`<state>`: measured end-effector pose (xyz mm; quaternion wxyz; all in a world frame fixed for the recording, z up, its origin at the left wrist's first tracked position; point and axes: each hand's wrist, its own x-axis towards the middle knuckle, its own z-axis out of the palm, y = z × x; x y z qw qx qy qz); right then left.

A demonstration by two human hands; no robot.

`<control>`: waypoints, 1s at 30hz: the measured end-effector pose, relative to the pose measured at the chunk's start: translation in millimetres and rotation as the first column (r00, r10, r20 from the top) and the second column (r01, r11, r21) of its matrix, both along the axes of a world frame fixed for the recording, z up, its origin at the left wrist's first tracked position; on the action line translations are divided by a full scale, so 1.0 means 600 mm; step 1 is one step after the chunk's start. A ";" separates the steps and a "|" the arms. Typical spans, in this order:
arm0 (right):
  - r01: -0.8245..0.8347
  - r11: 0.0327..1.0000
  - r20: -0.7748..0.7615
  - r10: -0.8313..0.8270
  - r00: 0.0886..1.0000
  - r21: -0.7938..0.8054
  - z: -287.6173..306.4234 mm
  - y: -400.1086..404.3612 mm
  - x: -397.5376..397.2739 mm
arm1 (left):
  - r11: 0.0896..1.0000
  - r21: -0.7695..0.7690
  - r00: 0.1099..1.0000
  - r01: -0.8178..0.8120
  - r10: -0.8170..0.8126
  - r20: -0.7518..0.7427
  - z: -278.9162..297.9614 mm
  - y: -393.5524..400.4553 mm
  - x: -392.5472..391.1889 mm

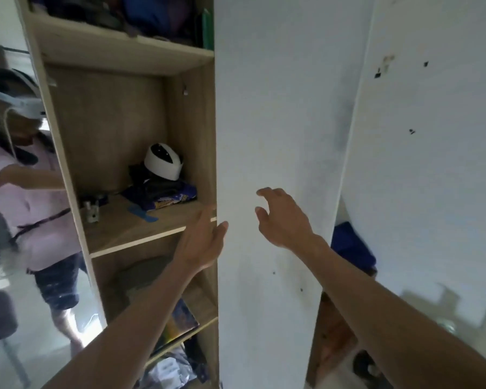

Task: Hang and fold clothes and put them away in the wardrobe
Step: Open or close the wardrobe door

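Observation:
A wooden wardrobe (68, 175) stands open on its left side, showing several shelves. A white wardrobe door (275, 108) hangs in the middle of the view. My left hand (201, 240) is at the door's left edge, fingers straight, holding nothing. My right hand (281, 214) hovers in front of the white door with fingers loosely spread and empty. On the middle shelf (132, 223) lie dark folded clothes (157, 189) with a white cap (163, 161) on top. No garment is in either hand.
A mirror (14, 220) on the left reflects a person in a pink top. The top shelf holds dark and blue bundles (152, 15). Lower shelves carry a grey item (143, 273) and packets (169, 369). A second white door (432, 164) stands at right, a blue object (351, 245) behind it.

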<state>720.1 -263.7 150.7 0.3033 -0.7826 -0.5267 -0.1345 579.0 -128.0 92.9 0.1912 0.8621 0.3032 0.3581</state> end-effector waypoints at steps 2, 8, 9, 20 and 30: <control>0.070 0.993 0.106 -0.080 0.991 0.097 0.044 -0.031 0.034 | 0.997 0.057 0.997 0.048 -0.051 0.057 0.034 -0.022 0.053; 0.200 0.845 0.315 -0.390 0.866 0.497 0.149 -0.095 0.127 | 0.973 0.176 0.977 0.150 -0.173 0.122 0.113 -0.087 0.195; 0.227 0.815 0.274 -0.421 0.865 0.534 0.164 -0.104 0.141 | 0.972 0.174 0.976 0.157 -0.180 0.122 0.127 -0.099 0.217; 0.148 0.898 -0.342 0.003 0.940 0.414 0.236 -0.096 0.185 | 0.956 0.208 0.975 0.207 -0.220 0.042 0.171 -0.127 0.338; 0.116 0.836 -0.344 0.091 0.934 0.537 0.229 -0.092 0.145 | 0.951 0.230 0.962 0.206 -0.240 0.132 0.156 -0.155 0.299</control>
